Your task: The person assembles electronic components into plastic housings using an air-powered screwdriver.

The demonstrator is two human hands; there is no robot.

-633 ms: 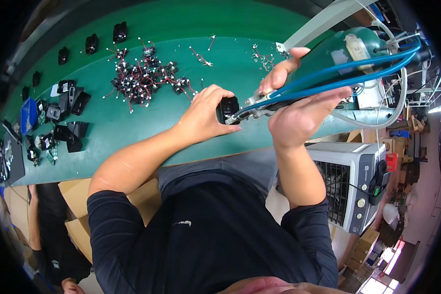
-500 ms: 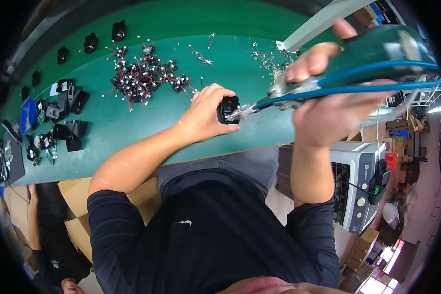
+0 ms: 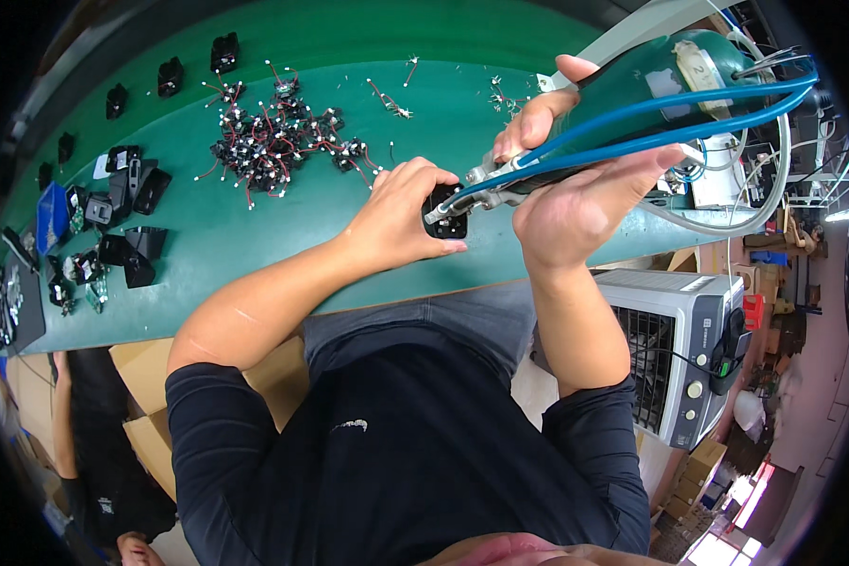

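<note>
My left hand grips a small black plastic housing on the green workbench, thumb on the near side and fingers round its far side. In my right hand is a bulky green power screwdriver with two blue hoses along it. Its metal nozzle points down-left and rests in or against the housing; the exact contact is too small to tell. The palm of my right hand sits under the tool, and its fingers curl over the far side.
A heap of small black parts with red wires lies beyond my left hand. Black housings and a blue bin stand at the left. Loose wires lie farther back. An air cooler stands right, and another person is at lower left.
My right hand and the screwdriver have moved left and tilted, bringing the nozzle farther across the housing. My left hand and the housing have hardly moved.
</note>
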